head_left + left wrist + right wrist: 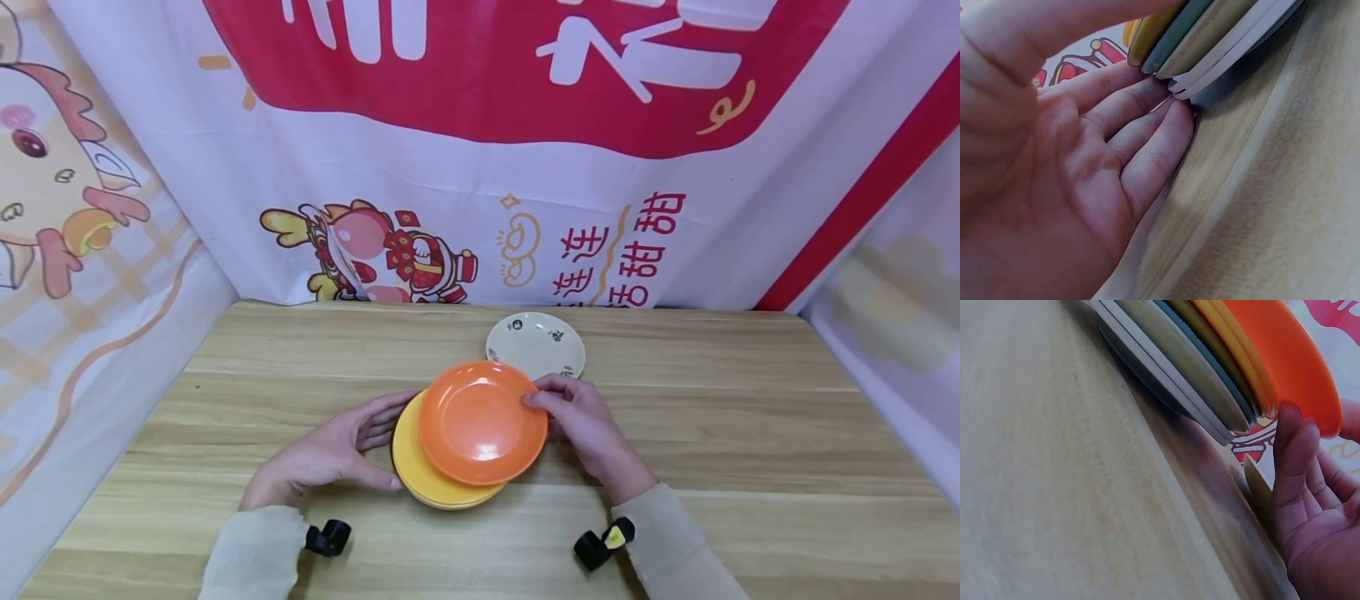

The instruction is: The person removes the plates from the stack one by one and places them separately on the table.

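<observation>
My right hand (588,425) pinches the right rim of an orange plate (483,423) between thumb and fingers. The plate overlaps a yellow plate (411,454), the topmost of a stack, and sits off-centre to the right of it. Below the yellow, the right wrist view shows a teal plate (1200,350), a beige plate (1175,359) and white plates (1154,365), with a dark one lowest. My left hand (330,450) lies along the stack's left side, its fairly straight fingers (1154,150) touching the plate edges and its thumb spread towards the front.
A cream plate (534,337) with small dark prints lies on the wooden table (712,417) just behind the orange plate. A printed cloth (420,167) hangs along the table's back edge, and more cloth borders both sides.
</observation>
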A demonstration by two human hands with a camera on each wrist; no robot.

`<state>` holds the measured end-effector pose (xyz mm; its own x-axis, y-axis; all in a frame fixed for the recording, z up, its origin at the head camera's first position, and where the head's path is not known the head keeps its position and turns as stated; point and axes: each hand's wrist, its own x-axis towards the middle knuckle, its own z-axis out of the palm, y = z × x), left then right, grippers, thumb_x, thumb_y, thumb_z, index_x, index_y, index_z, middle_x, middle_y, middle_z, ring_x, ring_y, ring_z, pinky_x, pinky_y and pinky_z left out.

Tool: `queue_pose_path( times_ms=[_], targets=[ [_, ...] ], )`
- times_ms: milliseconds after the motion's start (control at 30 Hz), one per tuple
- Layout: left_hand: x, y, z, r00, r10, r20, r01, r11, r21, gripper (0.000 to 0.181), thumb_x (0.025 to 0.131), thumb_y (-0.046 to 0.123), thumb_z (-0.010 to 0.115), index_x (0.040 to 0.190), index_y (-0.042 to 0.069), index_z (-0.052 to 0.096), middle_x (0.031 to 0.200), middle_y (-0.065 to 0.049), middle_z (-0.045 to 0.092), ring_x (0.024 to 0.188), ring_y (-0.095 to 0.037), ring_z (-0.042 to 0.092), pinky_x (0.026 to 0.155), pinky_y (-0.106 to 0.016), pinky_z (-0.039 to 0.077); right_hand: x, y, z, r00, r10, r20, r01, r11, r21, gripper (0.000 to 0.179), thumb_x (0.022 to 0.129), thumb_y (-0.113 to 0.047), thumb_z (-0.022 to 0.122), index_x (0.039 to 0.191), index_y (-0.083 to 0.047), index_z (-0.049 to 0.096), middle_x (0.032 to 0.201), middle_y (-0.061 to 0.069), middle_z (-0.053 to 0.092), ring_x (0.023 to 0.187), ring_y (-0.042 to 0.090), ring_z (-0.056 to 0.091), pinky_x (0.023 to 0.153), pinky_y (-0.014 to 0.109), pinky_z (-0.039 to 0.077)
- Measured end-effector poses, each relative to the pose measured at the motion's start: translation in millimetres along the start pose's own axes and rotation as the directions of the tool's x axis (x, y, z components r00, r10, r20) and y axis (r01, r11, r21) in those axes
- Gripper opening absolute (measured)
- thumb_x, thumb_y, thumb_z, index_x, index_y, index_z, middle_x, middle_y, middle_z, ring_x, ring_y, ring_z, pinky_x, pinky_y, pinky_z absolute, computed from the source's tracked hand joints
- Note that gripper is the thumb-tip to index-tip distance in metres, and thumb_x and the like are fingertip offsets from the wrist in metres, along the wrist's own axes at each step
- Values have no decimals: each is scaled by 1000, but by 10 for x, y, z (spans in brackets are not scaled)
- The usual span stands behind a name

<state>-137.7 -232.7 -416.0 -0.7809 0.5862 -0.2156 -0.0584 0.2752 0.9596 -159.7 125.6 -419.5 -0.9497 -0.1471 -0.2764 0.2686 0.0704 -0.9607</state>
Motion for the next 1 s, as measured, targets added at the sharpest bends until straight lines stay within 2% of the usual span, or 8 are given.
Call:
queue_pose_path(
  times_ms=[200,300,433,567,733,1000],
  targets=[
    [22,-20,16,999,23,21,-23,1000,-14,107,82,9,93,169,16,32,176,-9,35,164,-37,31,123,-17,42,-67,-42,-117,999,3,-50,-4,1000,-22,31,98,-24,76,120,-4,73,114,6,69,91,19,66,77,23,63],
    [15,-22,14,999,26,29,-26,999,-23,107,82,8,92,170,15,31,177,-10,33,164,-38,29,119,-12,42,-116,-55,-204,998,8,-62,-8,1000,-1,31,98,-24,77,121,-3,72,114,4,68,92,18,67,78,23,64],
    [-9,-3,5,1000,13,16,-13,1000,-20,107,82,9,93,169,15,32,176,-10,35,164,-38,30,121,-15,42,-186,-49,-377,999,5,-51,-6,1000,-14,36,99,-26,77,125,-1,70,108,1,72,87,16,68,77,24,65],
    [-14,10,4,1000,9,5,-9,1000,-4,106,81,10,93,169,16,34,175,-10,38,163,-38,33,124,-21,42,-294,-28,-602,997,39,-59,-44,995,-84,45,101,-33,75,132,-2,68,109,1,74,88,18,68,78,25,64],
    [-18,10,5,1000,13,1,-13,1000,-8,106,80,8,94,168,15,34,174,-10,38,163,-38,32,119,-12,42,-395,30,-855,993,97,-71,-105,988,-115,49,100,-38,77,136,-5,67,107,-2,73,84,17,67,75,26,63],
    [-18,4,10,1000,28,8,-28,1000,-6,108,80,8,94,169,16,33,175,-11,37,164,-38,30,117,-9,42,-459,146,-1151,993,117,-28,-119,983,-137,40,102,-31,75,130,-2,70,95,-4,75,74,14,68,69,26,64]
  ],
)
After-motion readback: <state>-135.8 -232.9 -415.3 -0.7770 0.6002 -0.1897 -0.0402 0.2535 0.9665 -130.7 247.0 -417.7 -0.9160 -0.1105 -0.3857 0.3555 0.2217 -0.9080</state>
